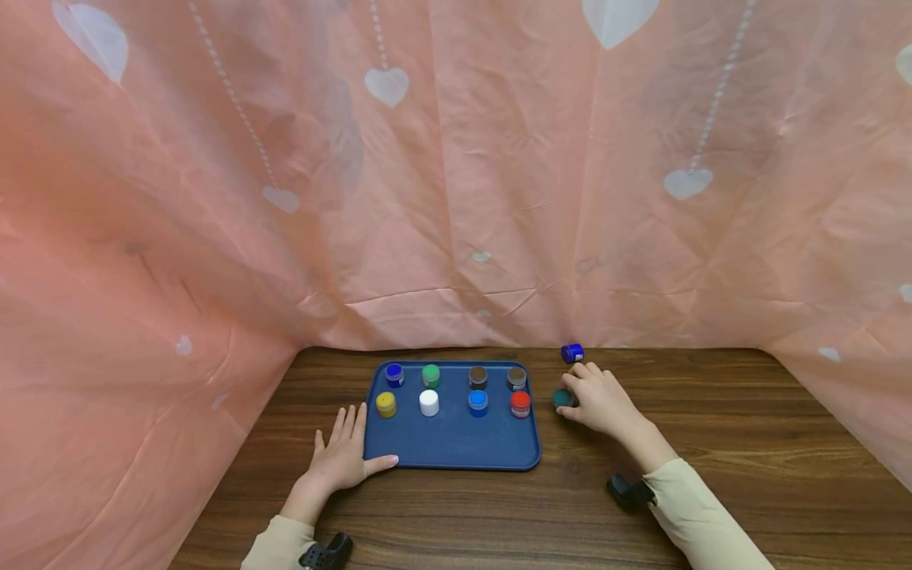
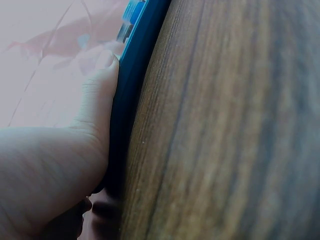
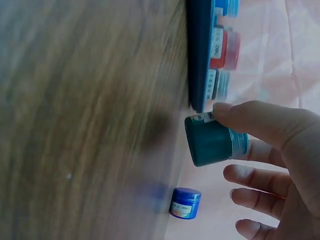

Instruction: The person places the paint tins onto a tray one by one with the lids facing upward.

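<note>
My right hand (image 1: pixel 602 400) pinches a dark green paint jar (image 3: pixel 212 140) between thumb and fingers, just right of the blue tray (image 1: pixel 456 451). In the right wrist view the jar is tilted. My left hand (image 1: pixel 344 455) lies with fingers spread at the tray's left side, its thumb on the front rim. On the tray stand two rows of paint jars: a dark blue jar (image 1: pixel 395 375), a green jar (image 1: pixel 431 375) and two brown-looking ones behind; a yellow jar (image 1: pixel 386 404), a white jar (image 1: pixel 429 402), a blue jar (image 1: pixel 478 403) and a red jar (image 1: pixel 521 404) in front.
Another dark blue jar (image 1: pixel 572 353) sits on the wooden table (image 1: pixel 456 522) near its back edge, beyond my right hand. A pink curtain (image 1: pixel 499 198) with white hearts hangs behind the table and along its sides.
</note>
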A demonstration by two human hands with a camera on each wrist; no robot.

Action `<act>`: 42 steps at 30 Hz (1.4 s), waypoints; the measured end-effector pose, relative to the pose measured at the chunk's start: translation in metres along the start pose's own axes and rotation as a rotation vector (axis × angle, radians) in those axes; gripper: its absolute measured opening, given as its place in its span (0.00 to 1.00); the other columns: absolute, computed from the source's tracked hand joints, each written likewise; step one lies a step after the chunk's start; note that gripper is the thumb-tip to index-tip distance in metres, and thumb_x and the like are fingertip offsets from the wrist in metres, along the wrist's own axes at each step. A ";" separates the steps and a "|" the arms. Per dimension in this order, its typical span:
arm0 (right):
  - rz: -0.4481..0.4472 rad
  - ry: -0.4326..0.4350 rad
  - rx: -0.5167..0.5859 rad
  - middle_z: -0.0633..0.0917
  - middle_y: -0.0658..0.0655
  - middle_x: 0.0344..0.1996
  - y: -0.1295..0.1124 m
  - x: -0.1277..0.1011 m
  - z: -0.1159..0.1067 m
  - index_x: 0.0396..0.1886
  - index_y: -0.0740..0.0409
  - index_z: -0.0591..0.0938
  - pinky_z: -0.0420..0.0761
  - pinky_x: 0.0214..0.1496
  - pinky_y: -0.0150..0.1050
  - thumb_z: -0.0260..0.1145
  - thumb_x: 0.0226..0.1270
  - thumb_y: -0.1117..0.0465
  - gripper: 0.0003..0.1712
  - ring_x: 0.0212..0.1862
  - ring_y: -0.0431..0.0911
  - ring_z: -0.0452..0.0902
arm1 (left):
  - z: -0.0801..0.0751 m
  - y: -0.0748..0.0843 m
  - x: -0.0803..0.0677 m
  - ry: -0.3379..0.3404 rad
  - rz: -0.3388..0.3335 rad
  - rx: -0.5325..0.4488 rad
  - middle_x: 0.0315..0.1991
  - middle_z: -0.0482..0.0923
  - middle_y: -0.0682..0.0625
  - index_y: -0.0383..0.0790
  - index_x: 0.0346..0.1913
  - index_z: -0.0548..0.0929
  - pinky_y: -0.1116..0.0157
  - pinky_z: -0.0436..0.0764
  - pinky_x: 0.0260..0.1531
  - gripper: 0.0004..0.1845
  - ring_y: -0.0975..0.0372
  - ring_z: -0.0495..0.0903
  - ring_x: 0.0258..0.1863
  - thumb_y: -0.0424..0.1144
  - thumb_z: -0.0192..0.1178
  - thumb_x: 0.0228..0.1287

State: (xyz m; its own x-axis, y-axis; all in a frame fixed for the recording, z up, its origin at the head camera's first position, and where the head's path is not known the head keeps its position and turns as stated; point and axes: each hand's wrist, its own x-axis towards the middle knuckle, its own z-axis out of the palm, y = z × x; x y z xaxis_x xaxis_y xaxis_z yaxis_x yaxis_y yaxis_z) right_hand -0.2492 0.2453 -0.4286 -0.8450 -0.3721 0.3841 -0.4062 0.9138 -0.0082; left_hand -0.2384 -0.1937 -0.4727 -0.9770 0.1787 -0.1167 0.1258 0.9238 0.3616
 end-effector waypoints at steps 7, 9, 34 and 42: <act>-0.052 -0.027 0.024 0.78 0.53 0.36 -0.009 -0.005 -0.005 0.32 0.54 0.81 0.67 0.34 0.40 0.78 0.49 0.47 0.20 0.39 0.48 0.70 | 0.000 0.000 0.000 0.005 0.006 -0.008 0.77 0.42 0.31 0.34 0.78 0.43 0.28 0.37 0.65 0.66 0.39 0.37 0.78 0.76 0.58 0.50; -0.073 -0.024 0.029 0.77 0.52 0.36 -0.012 -0.005 -0.005 0.31 0.53 0.80 0.67 0.34 0.39 0.77 0.49 0.46 0.20 0.38 0.48 0.70 | 0.001 -0.001 0.000 0.004 0.006 -0.011 0.78 0.41 0.31 0.35 0.78 0.42 0.28 0.36 0.65 0.66 0.40 0.36 0.78 0.77 0.57 0.49; -0.274 0.036 0.119 0.76 0.46 0.33 -0.067 0.014 -0.009 0.33 0.49 0.82 0.66 0.37 0.36 0.75 0.52 0.43 0.18 0.39 0.42 0.68 | -0.002 0.001 -0.001 0.003 0.000 0.010 0.78 0.40 0.32 0.35 0.78 0.43 0.28 0.38 0.65 0.64 0.41 0.36 0.78 0.74 0.59 0.52; -0.318 0.018 0.114 0.78 0.48 0.37 -0.091 0.022 -0.004 0.37 0.48 0.84 0.70 0.39 0.37 0.74 0.54 0.41 0.19 0.40 0.43 0.70 | -0.001 0.000 -0.001 0.009 0.007 0.027 0.78 0.40 0.32 0.35 0.78 0.43 0.27 0.38 0.65 0.65 0.41 0.36 0.78 0.76 0.58 0.50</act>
State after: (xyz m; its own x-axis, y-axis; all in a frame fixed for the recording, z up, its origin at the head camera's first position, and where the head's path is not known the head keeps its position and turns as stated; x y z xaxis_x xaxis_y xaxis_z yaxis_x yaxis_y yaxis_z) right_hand -0.2295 0.1547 -0.4157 -0.6637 -0.6319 0.4001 -0.6858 0.7277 0.0118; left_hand -0.2375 -0.1941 -0.4720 -0.9774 0.1828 -0.1058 0.1376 0.9312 0.3376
